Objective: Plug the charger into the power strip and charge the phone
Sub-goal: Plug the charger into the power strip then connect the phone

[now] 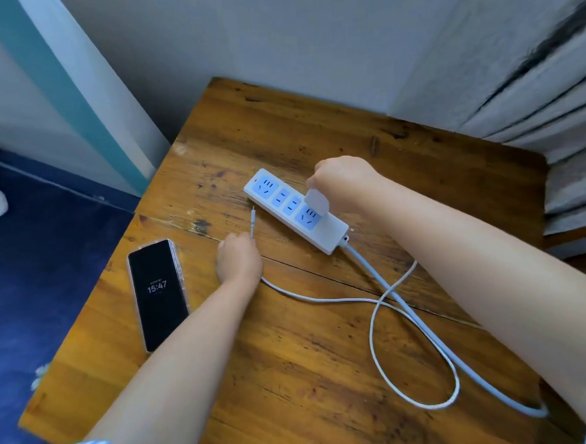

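Observation:
A white power strip point(283, 201) with blue sockets lies at an angle on the wooden table point(294, 376). My right hand point(345, 177) grips a white charger point(317, 201) held over the strip's sockets near its cable end. My left hand point(239, 259) pinches the thin white charging cable point(324, 300) close to its free plug tip point(253, 212), which points away from me just left of the strip. A black phone point(158, 293) in a clear case lies screen up to the left of my left hand, its screen reading 15:47.
The strip's thick pale cord point(429, 333) runs toward the near right table edge, crossed by the looping charging cable. A grey wall stands behind the table and stacked grey slabs point(552, 103) at the right. Blue floor point(29, 255) lies beyond the left edge.

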Demonstrator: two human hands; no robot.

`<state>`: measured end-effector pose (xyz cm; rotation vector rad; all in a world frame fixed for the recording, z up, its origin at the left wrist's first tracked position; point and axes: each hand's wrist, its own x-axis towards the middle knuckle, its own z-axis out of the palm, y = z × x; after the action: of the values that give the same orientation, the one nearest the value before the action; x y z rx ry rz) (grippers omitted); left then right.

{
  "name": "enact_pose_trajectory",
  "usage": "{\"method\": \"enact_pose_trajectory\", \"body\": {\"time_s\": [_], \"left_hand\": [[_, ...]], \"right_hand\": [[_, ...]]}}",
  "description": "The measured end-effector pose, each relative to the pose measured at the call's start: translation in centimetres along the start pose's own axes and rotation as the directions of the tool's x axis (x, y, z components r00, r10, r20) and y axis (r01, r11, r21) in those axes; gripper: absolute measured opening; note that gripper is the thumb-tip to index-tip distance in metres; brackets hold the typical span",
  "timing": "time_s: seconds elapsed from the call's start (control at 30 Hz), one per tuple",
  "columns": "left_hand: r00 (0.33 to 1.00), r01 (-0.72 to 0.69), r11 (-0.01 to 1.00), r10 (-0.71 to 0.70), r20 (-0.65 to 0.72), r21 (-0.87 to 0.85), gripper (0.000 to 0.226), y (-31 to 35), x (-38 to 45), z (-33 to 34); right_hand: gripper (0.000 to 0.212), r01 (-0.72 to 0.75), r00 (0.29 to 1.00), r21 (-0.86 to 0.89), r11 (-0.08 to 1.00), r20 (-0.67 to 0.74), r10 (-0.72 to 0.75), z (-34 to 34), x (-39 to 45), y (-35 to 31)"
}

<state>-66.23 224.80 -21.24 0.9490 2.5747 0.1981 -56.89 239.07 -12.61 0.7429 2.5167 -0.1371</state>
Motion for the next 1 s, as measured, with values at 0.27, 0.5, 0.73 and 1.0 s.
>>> {"method": "enact_pose_trajectory", "body": {"time_s": [0.27, 0.5, 0.73, 1.0], "left_hand": [[0.995, -0.07, 0.99, 0.06, -0.079, -0.126, 0.028, -1.4, -0.5, 0.6], [0.993, -0.063, 0.97, 0.037, -0.116, -0.234, 0.029, -1.9, -0.7, 0.9], [0.993, -0.065, 0.938, 0.028, -0.111, -0.341, 0.029, -2.6, -0.7, 0.8], [0.996, 0.076, 0.758, -0.088, 0.014, -0.648, 0.028, -3.5, -1.8, -0.5]], "right_hand": [[0.016, 0.029, 1.0, -0.122, 0.992, 0.004, -0.029, 0.0, 0.5, -1.3], [0.024, 0.108, 0.994, -0.21, 0.972, 0.054, -0.099, 0.0, 0.3, -2.5], [0.016, 0.103, 0.993, -0.185, 0.977, 0.082, -0.089, 0.8, 0.3, -4.0], [0.02, 0.063, 0.996, -0.193, 0.979, 0.08, -0.049, 0.6, -0.1, -4.2]]}}
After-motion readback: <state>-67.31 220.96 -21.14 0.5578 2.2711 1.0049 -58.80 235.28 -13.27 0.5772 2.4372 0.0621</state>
